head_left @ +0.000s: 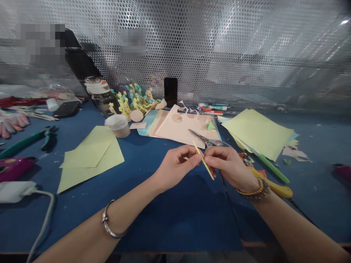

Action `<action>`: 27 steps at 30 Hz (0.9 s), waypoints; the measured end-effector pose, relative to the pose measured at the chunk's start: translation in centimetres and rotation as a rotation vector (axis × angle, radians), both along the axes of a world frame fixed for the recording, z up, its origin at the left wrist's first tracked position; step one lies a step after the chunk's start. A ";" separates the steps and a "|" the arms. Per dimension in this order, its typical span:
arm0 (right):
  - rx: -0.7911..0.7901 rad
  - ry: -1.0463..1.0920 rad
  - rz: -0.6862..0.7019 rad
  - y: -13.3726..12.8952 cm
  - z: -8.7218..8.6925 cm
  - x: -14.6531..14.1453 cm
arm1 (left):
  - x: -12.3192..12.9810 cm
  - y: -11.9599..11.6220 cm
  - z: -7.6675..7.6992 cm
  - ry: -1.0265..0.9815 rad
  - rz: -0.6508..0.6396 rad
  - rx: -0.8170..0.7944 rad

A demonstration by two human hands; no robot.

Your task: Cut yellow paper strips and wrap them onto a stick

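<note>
Between my two hands is a narrow yellow paper strip [207,168], held slanted above the blue table [175,219]. My left hand [179,162] pinches it near its upper part with thumb and fingers. My right hand [229,164] is closed on the same strip from the other side, its fingertips almost meeting those of the left. Just beyond the hands lie scissors [199,136] with grey blades, resting on a stack of pale pink paper [170,128] that has round cut-outs. A yellow-handled tool [279,189] lies partly hidden behind my right wrist.
Yellow sheets [109,155] lie at left, and more yellow sheets [260,128] with a green pen-like tool [270,166] at right. Behind stand a white tub [117,126], a bottle [100,95], small paper flowers [134,98] and a phone [170,91]. Teal pliers [30,140] and a charger [16,191] sit left.
</note>
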State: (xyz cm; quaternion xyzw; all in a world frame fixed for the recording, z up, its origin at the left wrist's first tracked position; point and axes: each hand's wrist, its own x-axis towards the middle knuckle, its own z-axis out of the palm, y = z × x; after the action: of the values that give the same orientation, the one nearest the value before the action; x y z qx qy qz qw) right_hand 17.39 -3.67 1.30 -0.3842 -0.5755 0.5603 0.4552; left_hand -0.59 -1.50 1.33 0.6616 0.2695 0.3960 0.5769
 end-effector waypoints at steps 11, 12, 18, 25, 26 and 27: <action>0.016 -0.021 0.013 0.0 -0.2 0.1 | 0.0 0.1 0.2 0.019 0.008 0.009; 0.018 -0.019 0.014 0.0 -0.2 0.1 | 0.0 0.1 0.2 0.022 0.009 0.011; 0.021 -0.026 0.019 0.0 -0.1 0.1 | 0.0 0.0 0.1 0.004 0.007 -0.013; 0.011 -0.032 0.020 -0.1 -0.1 0.1 | -0.1 0.1 -0.1 -0.003 -0.008 -0.026; 0.011 -0.038 0.018 0.0 -0.1 0.1 | 0.0 0.1 -0.1 -0.006 -0.008 -0.029; 0.010 -0.044 0.015 0.0 -0.1 0.1 | 0.0 0.2 0.0 -0.009 -0.007 -0.031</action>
State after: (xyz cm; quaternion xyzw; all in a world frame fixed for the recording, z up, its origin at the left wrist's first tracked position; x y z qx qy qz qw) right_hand 17.50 -3.69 1.23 -0.3897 -0.5911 0.5523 0.4401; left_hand -0.63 -1.34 1.30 0.6517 0.2704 0.3927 0.5898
